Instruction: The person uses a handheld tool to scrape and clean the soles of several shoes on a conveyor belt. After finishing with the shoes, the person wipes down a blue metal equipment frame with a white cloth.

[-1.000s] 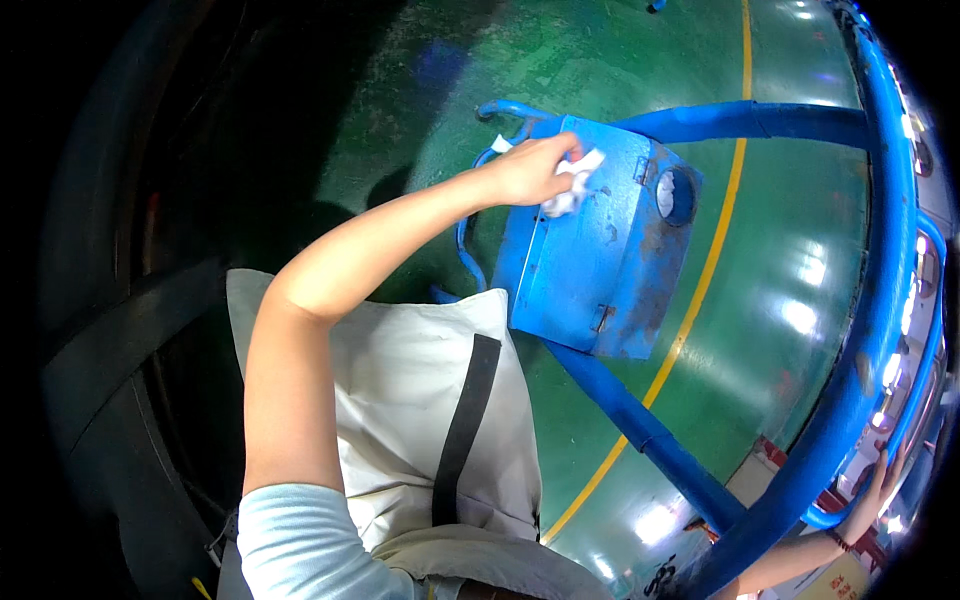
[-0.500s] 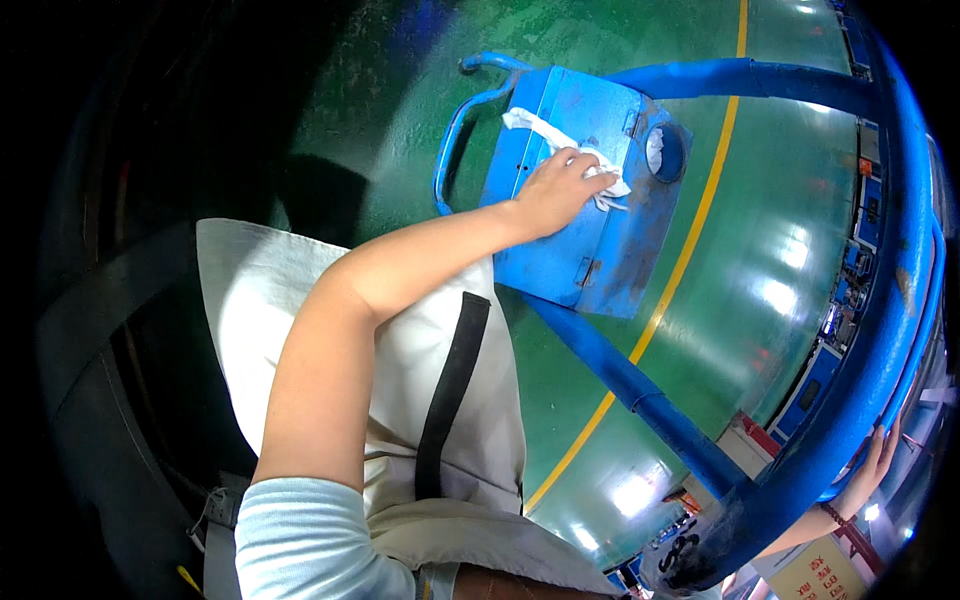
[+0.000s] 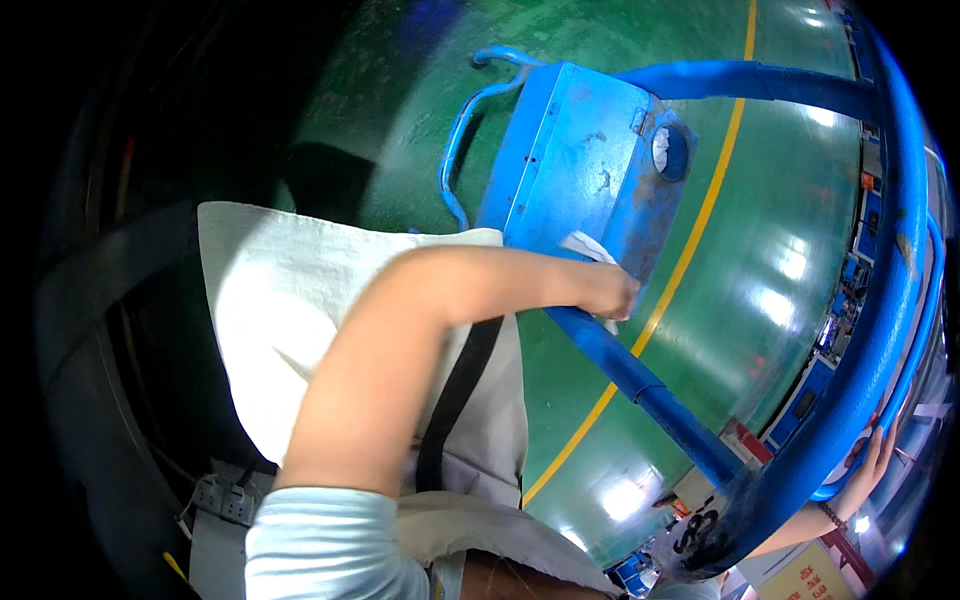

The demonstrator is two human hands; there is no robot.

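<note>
My left hand [image 3: 608, 291] is closed around a white cloth [image 3: 590, 247], with one end sticking out above the fingers and another below. It is at the near right corner of a blue metal box [image 3: 585, 150], where a blue tube meets it. Scuffs and bare patches mark the box's flat lid. A round holder [image 3: 669, 152] on its right side contains something white. Far to the right, my right hand [image 3: 877, 456] rests by the blue tubing with its fingers stretched out and apart. The thick tube hides part of that hand.
A thick blue tube frame [image 3: 905, 270] curves along the right side, with tubes running to the box. A bent blue handle [image 3: 452, 150] projects left of the box. The green floor [image 3: 770, 220] carries a yellow line [image 3: 692, 240]. My pale apron [image 3: 300, 300] hangs below.
My left hand has moved with the cloth from the lid's middle toward me, to the box's near right corner, uncovering the lid. My right hand stays by the tubing.
</note>
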